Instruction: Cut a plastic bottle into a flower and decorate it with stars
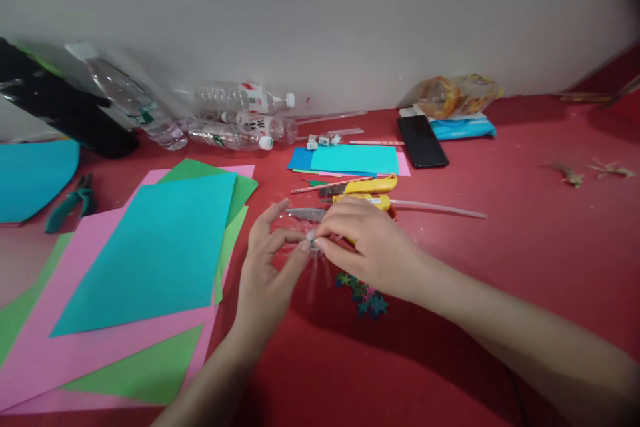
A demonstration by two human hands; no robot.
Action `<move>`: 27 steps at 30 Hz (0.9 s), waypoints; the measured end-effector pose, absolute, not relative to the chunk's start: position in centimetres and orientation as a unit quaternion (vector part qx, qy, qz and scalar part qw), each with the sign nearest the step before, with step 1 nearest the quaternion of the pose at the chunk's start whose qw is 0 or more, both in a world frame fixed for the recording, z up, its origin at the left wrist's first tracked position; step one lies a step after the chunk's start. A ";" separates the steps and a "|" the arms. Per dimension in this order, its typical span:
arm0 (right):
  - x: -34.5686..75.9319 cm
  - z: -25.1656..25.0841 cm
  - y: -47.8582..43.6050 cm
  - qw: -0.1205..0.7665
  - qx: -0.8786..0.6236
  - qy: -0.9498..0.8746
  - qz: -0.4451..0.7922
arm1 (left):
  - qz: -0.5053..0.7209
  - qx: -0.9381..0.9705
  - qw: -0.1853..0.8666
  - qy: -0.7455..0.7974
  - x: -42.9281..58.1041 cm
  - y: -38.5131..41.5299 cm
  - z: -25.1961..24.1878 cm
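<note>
My left hand (273,260) pinches a small clear plastic piece (312,240) between thumb and forefinger, its other fingers spread. From the other side, my right hand (370,243) grips the same piece with its fingertips. Thin clear strips fan out from it, and its exact kind is hard to make out. Just below my right hand lies a cluster of small paper stars (363,293) in green, blue and pink. Behind the hands are scissors (305,214), partly covered, a yellow utility knife (373,185) and a yellow tube-like tool (377,201).
Coloured paper sheets (155,247) spread across the left, with teal pliers (75,203) beside them. Plastic bottles (230,133) lie along the wall. Farther back are cut paper strips (355,159), a black phone (423,141) and a blue packet (465,128). A clear straw (440,209) points right.
</note>
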State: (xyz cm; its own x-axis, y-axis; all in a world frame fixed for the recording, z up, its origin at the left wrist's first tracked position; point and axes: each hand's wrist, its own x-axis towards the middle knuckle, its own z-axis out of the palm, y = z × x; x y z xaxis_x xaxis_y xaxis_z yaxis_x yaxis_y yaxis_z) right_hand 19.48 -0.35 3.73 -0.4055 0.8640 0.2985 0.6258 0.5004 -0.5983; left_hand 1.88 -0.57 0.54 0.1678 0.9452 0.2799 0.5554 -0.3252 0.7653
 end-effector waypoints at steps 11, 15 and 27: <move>20.0 4.2 -0.5 0.282 -0.470 -0.817 0.178 | 0.408 0.775 0.114 0.469 1.2 -0.2 1.5; 20.2 4.3 -0.5 0.277 -0.469 -0.820 0.177 | 0.422 0.768 0.108 0.469 0.8 -0.1 1.6; 21.9 6.3 -0.6 0.302 -0.501 -0.798 0.143 | 0.440 0.736 0.173 0.484 0.6 0.1 1.3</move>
State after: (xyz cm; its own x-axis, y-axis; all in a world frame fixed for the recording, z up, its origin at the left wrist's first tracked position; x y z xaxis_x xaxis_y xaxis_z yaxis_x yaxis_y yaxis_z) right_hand 21.85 -0.63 6.30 -0.3155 0.8860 0.3398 0.7131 0.4577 -0.5310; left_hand 0.56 0.11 1.32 0.1440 0.8647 0.4813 0.5600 -0.4722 0.6808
